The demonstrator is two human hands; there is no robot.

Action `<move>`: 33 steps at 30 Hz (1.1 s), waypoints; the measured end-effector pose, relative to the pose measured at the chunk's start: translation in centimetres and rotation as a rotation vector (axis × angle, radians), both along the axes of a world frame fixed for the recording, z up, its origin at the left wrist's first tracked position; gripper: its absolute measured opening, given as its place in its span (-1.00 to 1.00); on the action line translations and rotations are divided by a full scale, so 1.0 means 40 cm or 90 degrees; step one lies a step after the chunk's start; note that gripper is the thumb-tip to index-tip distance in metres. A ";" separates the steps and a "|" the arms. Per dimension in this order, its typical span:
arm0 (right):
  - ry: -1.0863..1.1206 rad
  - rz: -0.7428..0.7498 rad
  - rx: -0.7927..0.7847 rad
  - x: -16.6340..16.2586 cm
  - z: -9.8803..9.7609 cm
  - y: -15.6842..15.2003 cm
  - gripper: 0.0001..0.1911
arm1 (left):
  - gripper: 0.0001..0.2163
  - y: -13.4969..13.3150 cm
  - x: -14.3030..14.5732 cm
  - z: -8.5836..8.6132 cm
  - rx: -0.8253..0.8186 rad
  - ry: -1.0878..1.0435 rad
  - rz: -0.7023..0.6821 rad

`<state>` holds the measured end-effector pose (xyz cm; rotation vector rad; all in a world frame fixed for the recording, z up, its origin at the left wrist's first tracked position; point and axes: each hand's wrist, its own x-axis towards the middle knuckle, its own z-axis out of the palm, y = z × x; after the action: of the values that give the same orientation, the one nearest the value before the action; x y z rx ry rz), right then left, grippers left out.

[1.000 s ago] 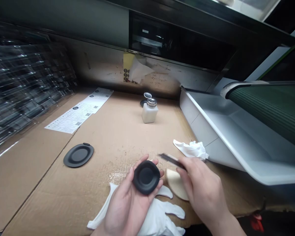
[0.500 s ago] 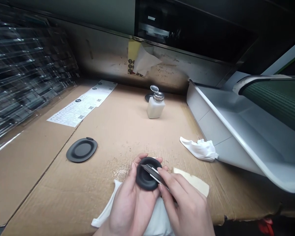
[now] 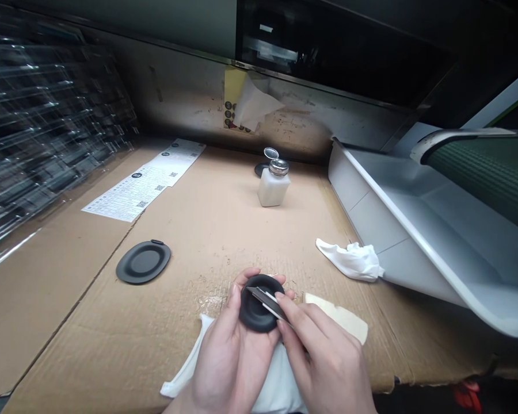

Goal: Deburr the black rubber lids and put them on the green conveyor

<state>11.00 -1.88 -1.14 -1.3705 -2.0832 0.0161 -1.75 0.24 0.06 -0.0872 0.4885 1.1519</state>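
Note:
My left hand [image 3: 233,356] cups a small round black disc [image 3: 255,313] near the front edge of the cardboard-covered bench [image 3: 198,241], fingers curled round its rim. My right hand [image 3: 323,362] pinches a thin dark flat blade [image 3: 267,302] whose tip rests on the disc's face. A white glove [image 3: 190,368] lies under both hands. A beige paper piece [image 3: 343,319] lies just right of the disc.
A larger black oval lid [image 3: 143,261] lies to the left. A white dispenser bottle [image 3: 274,183] with a metal cap stands at the back, label sheets [image 3: 142,187] at back left, a crumpled white cloth [image 3: 349,259] at right. A grey conveyor frame [image 3: 414,230] borders the right; clear trays [image 3: 43,121] are stacked left.
My right hand brought the blade from the right onto the black disc. The view shifted slightly, and the hands have barely moved in the last half second.

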 end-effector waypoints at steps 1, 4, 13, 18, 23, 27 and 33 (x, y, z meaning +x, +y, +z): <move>0.004 -0.002 0.004 -0.001 0.003 0.001 -0.68 | -0.79 0.000 0.000 0.000 0.000 0.002 0.000; 0.008 -0.006 0.012 -0.003 0.010 0.002 -0.69 | -0.79 0.000 0.000 0.000 0.009 0.005 -0.003; 0.034 0.002 0.004 -0.005 0.020 0.000 -0.72 | -0.80 0.001 0.000 0.002 0.025 0.016 -0.019; 0.033 0.019 -0.008 -0.003 0.022 0.002 -0.70 | -0.78 -0.003 0.000 0.001 0.031 0.020 -0.018; 0.020 0.028 -0.015 0.003 0.024 -0.001 -0.69 | -0.81 -0.002 0.000 0.005 0.024 0.025 -0.017; 0.001 0.046 -0.032 0.011 0.018 -0.003 -0.65 | -0.80 0.000 0.001 0.008 0.030 0.025 -0.019; 0.038 0.045 -0.061 0.013 0.025 -0.004 -0.68 | -0.79 -0.002 0.002 0.006 0.025 0.033 -0.019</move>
<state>11.51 -2.04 -0.13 -1.3352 -2.1028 0.1858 -1.66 0.17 0.31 -0.0154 0.5118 1.1362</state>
